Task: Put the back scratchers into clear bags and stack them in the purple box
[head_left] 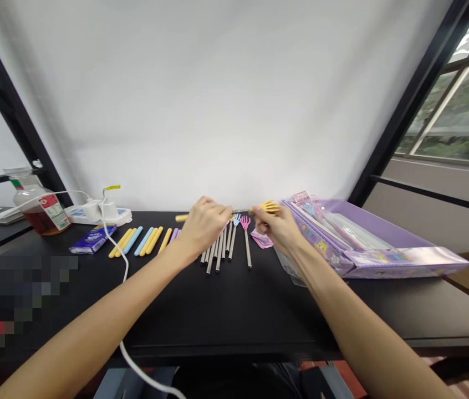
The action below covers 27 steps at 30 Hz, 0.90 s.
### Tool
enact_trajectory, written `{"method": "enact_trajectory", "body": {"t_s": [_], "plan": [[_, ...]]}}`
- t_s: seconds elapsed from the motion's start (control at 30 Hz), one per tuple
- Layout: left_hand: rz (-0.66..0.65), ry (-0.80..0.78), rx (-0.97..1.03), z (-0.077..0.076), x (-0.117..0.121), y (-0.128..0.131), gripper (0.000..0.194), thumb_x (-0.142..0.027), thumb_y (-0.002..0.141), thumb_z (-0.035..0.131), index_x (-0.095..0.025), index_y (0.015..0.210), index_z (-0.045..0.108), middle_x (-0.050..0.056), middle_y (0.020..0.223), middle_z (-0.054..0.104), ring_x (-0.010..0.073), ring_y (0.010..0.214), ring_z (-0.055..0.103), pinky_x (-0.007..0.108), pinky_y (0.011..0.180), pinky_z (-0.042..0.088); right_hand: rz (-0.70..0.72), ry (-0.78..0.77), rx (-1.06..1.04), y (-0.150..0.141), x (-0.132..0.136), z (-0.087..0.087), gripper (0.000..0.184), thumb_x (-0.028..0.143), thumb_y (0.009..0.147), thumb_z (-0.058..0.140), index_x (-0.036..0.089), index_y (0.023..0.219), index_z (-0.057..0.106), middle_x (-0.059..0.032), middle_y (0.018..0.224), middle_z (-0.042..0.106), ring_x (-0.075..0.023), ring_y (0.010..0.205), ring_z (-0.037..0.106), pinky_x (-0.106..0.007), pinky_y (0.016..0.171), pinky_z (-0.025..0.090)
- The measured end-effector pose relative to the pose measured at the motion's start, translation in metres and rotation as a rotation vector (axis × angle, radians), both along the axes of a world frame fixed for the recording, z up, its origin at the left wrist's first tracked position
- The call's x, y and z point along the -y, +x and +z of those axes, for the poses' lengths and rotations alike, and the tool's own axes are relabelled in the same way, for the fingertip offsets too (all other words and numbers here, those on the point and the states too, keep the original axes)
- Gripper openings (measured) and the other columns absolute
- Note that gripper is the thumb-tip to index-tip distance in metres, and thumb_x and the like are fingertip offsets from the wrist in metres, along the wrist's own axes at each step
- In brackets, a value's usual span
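Note:
Raised just above the table, a back scratcher [270, 206] with a yellow claw-shaped head spans both of my hands. My left hand [206, 223] is closed around its yellow handle, whose end sticks out to the left. The fingers of my right hand [276, 224] pinch it near the head, and a short metal rod shows between the hands. Below lie several metal rods with small hand-shaped heads, among them a pink one [245, 223] and a light blue one [236, 220]. Left of them is a row of yellow, blue [133, 240] and purple handles, partly hidden by my left arm.
An open purple box [388, 235] with plastic-wrapped items stands at the right, beside a small pink card [261, 239]. At the left are a blue packet [93, 239], a white power strip [124, 216] and a bottle [39, 208]. A white cable [125, 271] crosses the black table.

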<state>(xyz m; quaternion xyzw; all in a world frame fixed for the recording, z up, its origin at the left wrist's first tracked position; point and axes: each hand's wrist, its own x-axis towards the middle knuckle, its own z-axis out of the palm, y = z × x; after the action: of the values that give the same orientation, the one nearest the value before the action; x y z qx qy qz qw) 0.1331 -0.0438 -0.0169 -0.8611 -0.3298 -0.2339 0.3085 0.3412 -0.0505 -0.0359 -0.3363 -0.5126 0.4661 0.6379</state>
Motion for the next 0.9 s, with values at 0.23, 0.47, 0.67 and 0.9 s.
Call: {"method": "enact_trajectory", "body": {"t_s": [0.23,0.47,0.67,0.9], "plan": [[-0.029,-0.044,0.143,-0.011,0.002,-0.005,0.024,-0.032,0.1,0.049,-0.018,0.095,0.068,0.004,0.077,0.069,0.0164,0.065,0.063,0.028,0.056,0.031,0.074,-0.008,0.094,-0.007,0.002,-0.006,0.042,0.05,0.066,0.085,0.014,0.07,0.064,0.0021,0.056,0.057,-0.0071,0.043,0.048,-0.022,0.042,0.036],[-0.136,-0.186,0.197,-0.013,0.005,-0.007,0.029,-0.035,0.102,0.045,-0.019,0.102,0.069,0.003,0.083,0.072,0.0151,0.069,0.063,0.027,0.057,0.033,0.001,0.025,-0.018,-0.004,0.007,0.005,0.041,0.046,0.062,0.089,0.015,0.063,0.062,0.0012,0.058,0.058,-0.0075,0.048,0.05,-0.023,0.049,0.042],[-0.127,-0.228,0.2,-0.024,0.003,0.0,0.038,-0.033,0.101,0.041,-0.015,0.082,0.068,0.007,0.075,0.069,0.0173,0.063,0.061,0.028,0.055,0.031,0.06,0.06,0.089,0.001,0.003,-0.003,0.04,0.05,0.067,0.085,0.016,0.069,0.063,0.0015,0.058,0.06,-0.009,0.045,0.053,-0.024,0.047,0.043],[-0.317,-0.899,0.719,-0.014,0.015,0.008,0.03,-0.045,0.095,0.052,-0.018,0.089,0.062,0.001,0.061,0.064,0.0177,0.06,0.066,0.028,0.063,0.048,0.012,0.136,0.033,0.019,0.013,0.017,0.036,0.04,0.074,0.078,0.021,0.103,0.07,-0.0068,0.095,0.075,-0.0176,0.081,0.07,-0.03,0.074,0.054]]}}
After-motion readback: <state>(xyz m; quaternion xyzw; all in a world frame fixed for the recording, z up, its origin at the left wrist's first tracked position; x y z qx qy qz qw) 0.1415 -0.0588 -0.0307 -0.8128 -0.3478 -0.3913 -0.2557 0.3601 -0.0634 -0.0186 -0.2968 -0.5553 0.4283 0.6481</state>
